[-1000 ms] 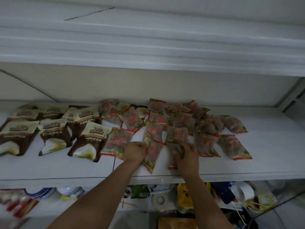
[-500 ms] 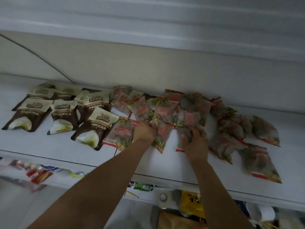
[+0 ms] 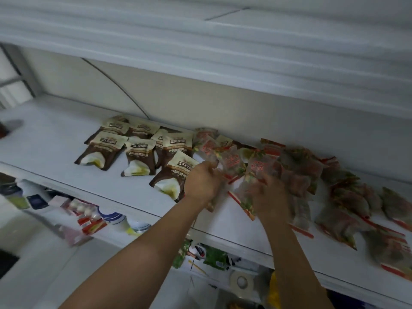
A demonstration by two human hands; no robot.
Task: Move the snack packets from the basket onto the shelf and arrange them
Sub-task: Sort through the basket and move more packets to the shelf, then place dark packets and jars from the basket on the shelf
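Note:
Several brown-and-cream snack packets (image 3: 138, 157) lie in rows on the left part of the white shelf (image 3: 55, 141). A loose heap of translucent red-printed snack packets (image 3: 301, 175) spreads to their right. My left hand (image 3: 201, 184) has its fingers curled round the edge of a red packet (image 3: 231, 162) beside the nearest brown one. My right hand (image 3: 269, 197), blurred, grips another red packet (image 3: 245, 199) at the heap's front. No basket is in view.
Another white shelf board (image 3: 200, 41) hangs close above. The lower shelf holds boxes (image 3: 89, 219), bowls (image 3: 138, 226), a tape roll (image 3: 242, 282) and green items (image 3: 214, 256). The shelf's far left end holds only a dark object (image 3: 4, 130) at the frame edge.
The view has swung, so the shelf now sits tilted with the packets further right. Both hands stay at the front of the red heap, drawn a little closer together.

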